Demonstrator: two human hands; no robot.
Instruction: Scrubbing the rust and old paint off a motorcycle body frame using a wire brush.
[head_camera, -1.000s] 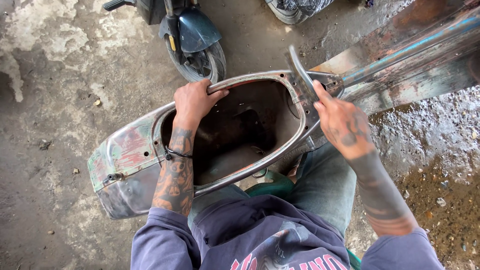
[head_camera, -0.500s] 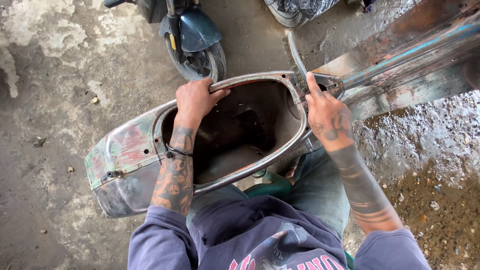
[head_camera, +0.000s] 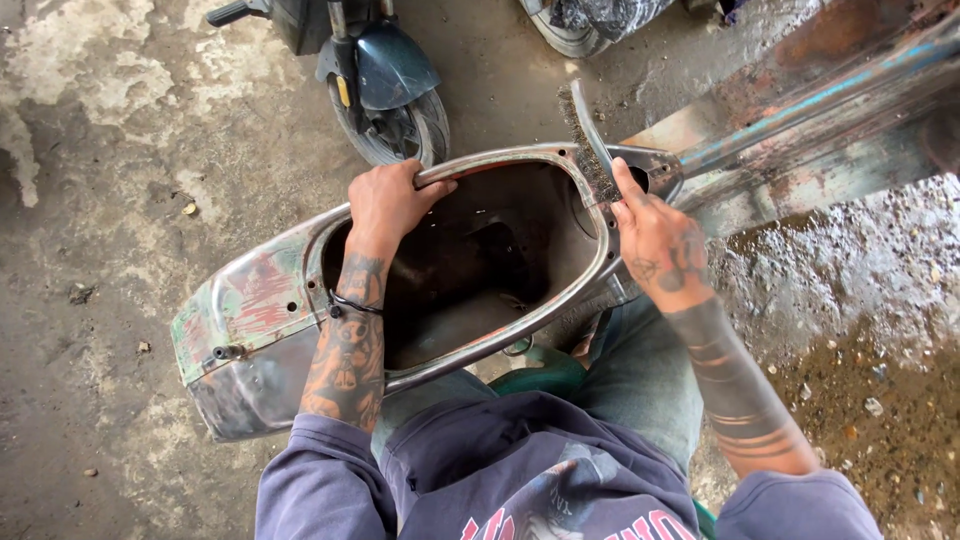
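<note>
We look down at two bare hands working on a stripped scooter body shell (head_camera: 250, 330) lying on a concrete floor (head_camera: 120, 150).

Our left hand (head_camera: 390, 205) reaches forward with the forearm straight, its grip closed around the far metal rim of the shell's large open cavity. Our right hand (head_camera: 660, 245) is raised at the shell's front end, its grip closed on the handle of a wire brush (head_camera: 590, 140), index finger stretched along it, bristles against the rim. The shell is worn, with patches of green and red paint, and rests against our knees. Beyond it stands a dark blue scooter (head_camera: 385, 85), front wheel toward us. To the right, gravel and wet dirt (head_camera: 880, 340) lie beside a long rusty panel (head_camera: 820, 110).
</note>
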